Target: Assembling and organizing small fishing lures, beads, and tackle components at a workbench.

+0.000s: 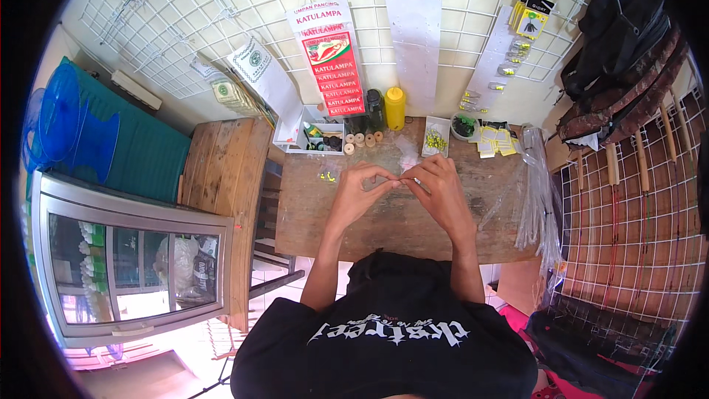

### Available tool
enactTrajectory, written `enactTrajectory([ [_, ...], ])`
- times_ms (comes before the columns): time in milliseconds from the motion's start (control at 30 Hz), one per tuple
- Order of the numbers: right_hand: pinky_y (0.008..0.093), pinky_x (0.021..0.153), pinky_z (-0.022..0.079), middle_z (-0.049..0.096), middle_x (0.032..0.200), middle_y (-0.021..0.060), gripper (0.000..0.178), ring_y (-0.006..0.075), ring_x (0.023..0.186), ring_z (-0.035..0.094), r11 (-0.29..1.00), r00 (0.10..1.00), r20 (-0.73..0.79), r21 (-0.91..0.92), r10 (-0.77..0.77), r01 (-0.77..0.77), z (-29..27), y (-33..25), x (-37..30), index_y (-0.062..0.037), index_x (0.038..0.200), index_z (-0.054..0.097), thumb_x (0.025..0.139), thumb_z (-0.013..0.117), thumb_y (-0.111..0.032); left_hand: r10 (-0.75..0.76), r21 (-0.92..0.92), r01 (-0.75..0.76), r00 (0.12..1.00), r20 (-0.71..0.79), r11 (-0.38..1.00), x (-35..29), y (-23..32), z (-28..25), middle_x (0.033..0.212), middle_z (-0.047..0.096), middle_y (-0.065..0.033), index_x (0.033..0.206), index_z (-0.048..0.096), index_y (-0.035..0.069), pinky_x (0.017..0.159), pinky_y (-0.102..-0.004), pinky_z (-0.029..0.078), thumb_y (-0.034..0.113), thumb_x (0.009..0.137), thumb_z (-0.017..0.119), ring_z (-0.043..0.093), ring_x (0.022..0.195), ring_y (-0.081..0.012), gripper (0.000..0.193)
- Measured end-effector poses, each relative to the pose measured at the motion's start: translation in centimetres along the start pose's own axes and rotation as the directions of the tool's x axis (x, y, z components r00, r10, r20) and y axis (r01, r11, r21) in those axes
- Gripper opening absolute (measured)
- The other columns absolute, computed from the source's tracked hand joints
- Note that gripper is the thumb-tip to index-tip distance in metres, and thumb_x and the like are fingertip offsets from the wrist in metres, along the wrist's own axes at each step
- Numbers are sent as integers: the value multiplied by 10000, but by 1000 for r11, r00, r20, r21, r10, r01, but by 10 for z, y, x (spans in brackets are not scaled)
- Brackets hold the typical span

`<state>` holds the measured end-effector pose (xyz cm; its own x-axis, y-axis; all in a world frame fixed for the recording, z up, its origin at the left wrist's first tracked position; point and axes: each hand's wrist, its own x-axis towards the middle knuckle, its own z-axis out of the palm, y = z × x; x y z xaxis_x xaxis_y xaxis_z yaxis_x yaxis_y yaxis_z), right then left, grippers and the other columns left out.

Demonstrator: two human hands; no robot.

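Note:
Over the middle of the wooden table [310, 214], my left hand [358, 193] and my right hand [442, 191] meet at the fingertips. Both pinch thumb against forefinger on something tiny, too small to make out. Just beyond the fingers lie thin clear plastic bags [408, 149]. A white tray [426, 152] of small yellow-green pieces stands past my right hand. Beside it is a white tub [456, 135] with dark green bits in it. Several small yellow pieces [327, 176] rest on the wood to the left of my left hand.
Along the back stand wooden spools [349, 149], a white divided box [288, 146], a dark bottle [375, 111] and a yellow bottle [396, 109]. Yellow cards [499, 140] and long clear plastic strips [533, 199] lie at the right. A glass-fronted cabinet [133, 225] is at the left.

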<state>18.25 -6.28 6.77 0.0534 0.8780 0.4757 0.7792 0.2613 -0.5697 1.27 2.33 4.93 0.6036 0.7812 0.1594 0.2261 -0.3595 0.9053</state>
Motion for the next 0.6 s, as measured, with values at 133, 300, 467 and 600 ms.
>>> enactTrajectory([
  [133,358,784,407,632,800,50,118,228,831,532,996,999,-30,87,29,-26,5,3,-2,-73,844,677,729,696,-93,19,-110,-19,1000,-4,994,0,-2,2,778,638,-33,841,694,30,679,-272,390,124,757,724,511,729,-119,129],
  [300,364,766,412,635,796,52,138,234,810,527,965,980,-86,206,181,-160,17,3,-6,-70,855,682,720,708,-79,-274,-540,280,957,93,794,-1,-6,10,779,581,47,869,662,39,648,-196,363,114,823,689,474,723,-29,92],
  [467,363,764,406,633,791,50,127,236,811,524,972,975,-124,170,186,-164,16,1,-5,-70,849,684,724,705,-80,-284,-400,303,953,107,865,-3,-21,10,773,572,60,882,659,43,634,-187,353,130,833,681,463,714,-20,102],
  [600,358,768,394,633,786,46,104,231,819,522,993,980,-156,33,121,-117,14,1,-2,-74,837,686,734,699,-85,-244,-322,258,966,85,911,-2,-27,10,770,569,64,884,659,44,626,-190,350,143,842,672,462,711,-18,108],
])
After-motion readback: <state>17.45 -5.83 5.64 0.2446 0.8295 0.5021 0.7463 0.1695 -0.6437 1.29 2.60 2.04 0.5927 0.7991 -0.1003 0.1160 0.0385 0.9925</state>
